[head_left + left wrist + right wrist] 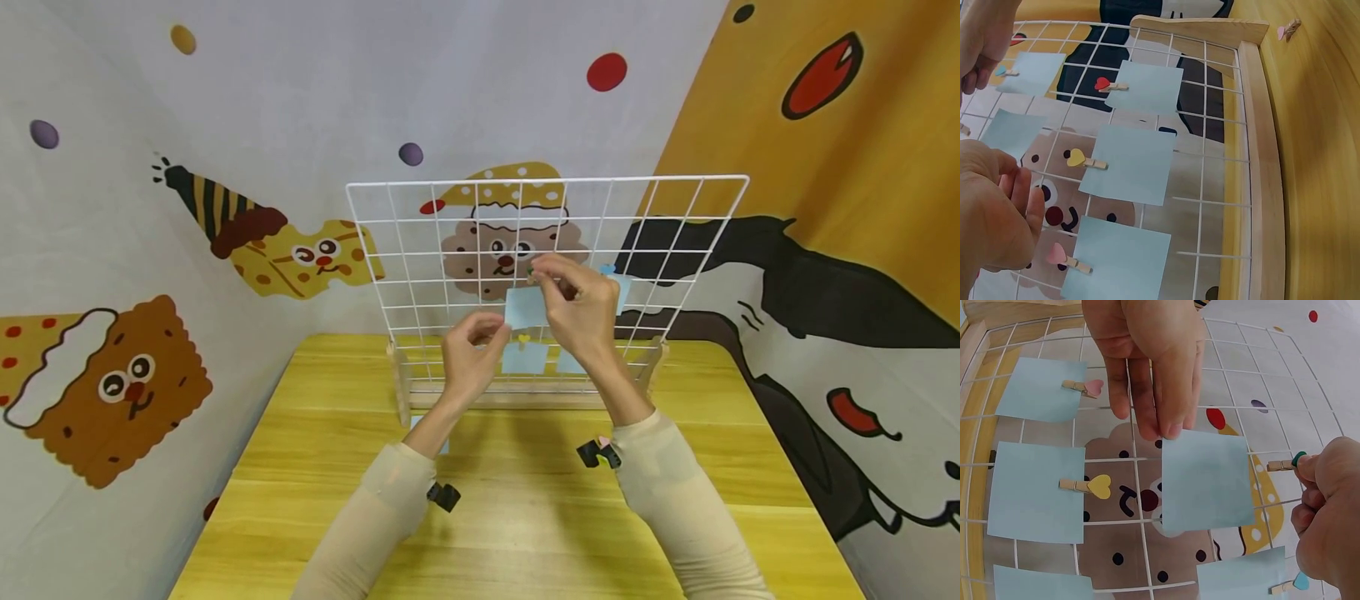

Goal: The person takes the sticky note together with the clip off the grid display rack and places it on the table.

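My left hand (472, 354) pinches the lower left corner of a light blue paper square (523, 308) against a white wire grid (435, 221). My right hand (1332, 512) grips a small wooden clothespin (1280, 465) by its green heart end. In the right wrist view the clothespin's tip points toward the paper's upper edge, a short gap away. Below the held square, a yellow-heart clothespin (1085, 485) fastens another blue square (1035, 500) to the grid. A blue-heart clothespin (1291, 584) fastens a neighbouring square (1241, 578).
The grid stands upright in a wooden base (510, 401) on the wooden table (510, 517). More squares hang by clothespins with a red heart (1104, 83) and a pink heart (1058, 255). Blue paper (446, 446) lies beside my left forearm; a pink-heart clothespin (1289, 30) lies on the table.
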A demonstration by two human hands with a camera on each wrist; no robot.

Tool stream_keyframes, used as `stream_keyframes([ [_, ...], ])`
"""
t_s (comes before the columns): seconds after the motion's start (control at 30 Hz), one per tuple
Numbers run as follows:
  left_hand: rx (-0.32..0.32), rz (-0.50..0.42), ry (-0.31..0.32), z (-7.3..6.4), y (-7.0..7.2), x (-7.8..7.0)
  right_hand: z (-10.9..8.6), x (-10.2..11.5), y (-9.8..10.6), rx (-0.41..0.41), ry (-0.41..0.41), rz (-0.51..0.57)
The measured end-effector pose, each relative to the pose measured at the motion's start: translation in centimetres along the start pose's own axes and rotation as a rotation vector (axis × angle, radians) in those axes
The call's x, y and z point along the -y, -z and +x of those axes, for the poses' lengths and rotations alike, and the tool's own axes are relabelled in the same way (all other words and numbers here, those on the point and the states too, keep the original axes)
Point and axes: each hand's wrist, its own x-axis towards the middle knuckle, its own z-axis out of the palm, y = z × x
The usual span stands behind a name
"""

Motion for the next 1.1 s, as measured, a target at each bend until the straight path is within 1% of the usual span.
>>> stream_keyframes([
  [0.17, 0.005, -0.009, 0.018, -0.5, 0.6, 0.1, -0.4, 0.2, 0.6, 0.023, 0.002, 0.018],
  [0.43, 0.038, 0.034, 0.058, -1.6, 2.1, 0.1, -1.4, 0.7, 2.0, 0.067, -0.008, 0.007],
  [0.6, 0.066, 0.051, 0.074, -2.5, 3.3, 0.3, -2.3, 0.9, 2.7, 0.084, -0.003, -0.01],
  [0.83, 0.064, 0.046, 0.112, -3.7, 5.3, 1.0, -3.9, 1.0, 4.0, 0.109, -0.018, -0.009],
  [1.1, 0.076, 0.04, 0.145, -5.6, 7.4, 2.1, -5.9, 0.9, 5.6, 0.146, -0.051, -0.028],
])
